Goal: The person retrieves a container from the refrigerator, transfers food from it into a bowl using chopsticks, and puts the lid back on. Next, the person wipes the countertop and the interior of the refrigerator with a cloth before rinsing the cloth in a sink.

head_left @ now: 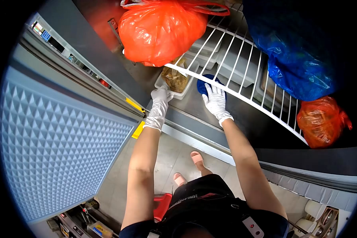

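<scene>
My left hand (161,98), in a white glove, has its fingers closed on the near left corner of a white plastic tray (181,95). In that tray lies a clear bag of brownish food (175,79), partly hidden by the shelf above. My right hand (215,100), gloved too, lies flat with fingers stretched out on a dark blue cloth (202,85). The cloth rests on the grey metal floor of the cabinet (190,106), just right of the tray. Its far part passes under the wire shelf.
Above sits a white wire shelf (242,95) bearing an orange-red bag (158,33), a blue bag (293,59) and a smaller red bag (323,121). Several lidded containers (236,65) stand behind it. A studded door (63,146) stands open at left. A red stool (161,206) is beside my legs.
</scene>
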### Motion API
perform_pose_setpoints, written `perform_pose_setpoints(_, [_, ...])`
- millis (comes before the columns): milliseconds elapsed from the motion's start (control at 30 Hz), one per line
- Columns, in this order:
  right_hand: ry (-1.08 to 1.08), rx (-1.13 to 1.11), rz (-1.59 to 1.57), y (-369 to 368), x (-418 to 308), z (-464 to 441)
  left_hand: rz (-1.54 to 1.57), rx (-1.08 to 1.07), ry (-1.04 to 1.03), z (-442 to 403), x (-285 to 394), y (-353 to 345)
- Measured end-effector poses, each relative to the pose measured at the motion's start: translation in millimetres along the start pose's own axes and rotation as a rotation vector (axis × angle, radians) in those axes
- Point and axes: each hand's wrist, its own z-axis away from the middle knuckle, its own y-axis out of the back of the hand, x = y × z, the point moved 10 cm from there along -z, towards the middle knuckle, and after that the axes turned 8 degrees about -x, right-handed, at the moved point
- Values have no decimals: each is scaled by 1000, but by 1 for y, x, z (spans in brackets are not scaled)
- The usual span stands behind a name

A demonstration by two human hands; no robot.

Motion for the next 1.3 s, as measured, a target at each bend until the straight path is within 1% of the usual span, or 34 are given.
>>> perform_pose_setpoints(100, [-3, 16, 3, -1, 1, -2, 8, 21, -6, -1, -2, 5])
perform_pose_setpoints(200, [3, -4, -14, -5, 2, -8, -15, -32, -30, -1, -8, 11])
perform_pose_setpoints(300, [-7, -54, -27, -16, 5, -23, 28, -18, -38, 9, -16, 24])
perform_pose_setpoints(333, [-5, -74, -45, -18, 4, -28, 35, -31, -18, 15, -20, 27])
perform_pose_setpoints(433, [60, -57, -23, -20, -6, -41, 94, -60, -84, 35, -20, 40])
perform_pose_setpoints(467, [92, -39, -14, -20, -11, -44, 117, -103, -88, 38, -26, 47])
perform_pose_setpoints(500, [74, -63, 24, -25, -13, -50, 140, -147, -94, 43, -30, 56])
perform_pose_setpoints(533, [83, -82, -7, -27, -17, -56, 127, -137, -48, 55, -33, 64])
perform_pose_setpoints(600, [92, -159, -42, -31, -28, -69, 105, -122, -45, 76, -39, 85])
perform_pose_setpoints(633, [120, -138, -12, -37, -35, -74, 83, -103, -30, 95, -34, 90])
perform_pose_setpoints(700, [186, -146, -48, -40, -51, -88, 60, -84, -11, 131, -29, 104])
perform_pose_setpoints(733, [187, -178, -32, -45, -60, -95, 61, -81, -6, 143, -31, 116])
perform_pose_setpoints(767, [196, -151, -53, -51, -68, -107, 11, -82, -5, 158, -30, 125])
perform_pose_setpoints(833, [145, -65, -255, -63, -75, -136, -52, -61, 3, 182, -26, 145])
perform_pose_setpoints(867, [64, -102, -308, -59, -79, -144, -66, -39, 14, 193, -27, 155])
perform_pose_setpoints(900, [104, -117, -296, -54, -87, -149, -83, -15, 29, 203, -29, 166])
perform_pose_setpoints(967, [89, -182, -387, -54, -90, -152, -79, -24, 4, 225, -29, 178])
perform_pose_setpoints(1033, [123, -201, -420, -63, -103, -150, -59, -17, -16, 239, -23, 187])
perform_pose_setpoints(1067, [148, -206, -431, -54, -114, -144, -48, -5, -23, 246, -19, 189])
perform_pose_setpoints(1100, [156, -193, -415, -42, -121, -130, -38, 3, -33, 252, -16, 191])
perform_pose_setpoints(1133, [184, -115, -387, -56, -126, -122, -51, -30, -35, 253, -20, 198])
perform_pose_setpoints(1167, [182, -215, -449, -60, -132, -111, -54, -41, -34, 255, -17, 198])
perform_pose_setpoints(1233, [271, -320, -436, -54, -145, -94, -61, -60, -34, 260, -10, 192])
perform_pose_setpoints(1267, [345, -385, -511, -45, -153, -84, -41, -46, -52, 262, -6, 188])
perform_pose_setpoints(1300, [398, -491, -500, -41, -159, -73, -49, -54, -50, 260, -6, 186])
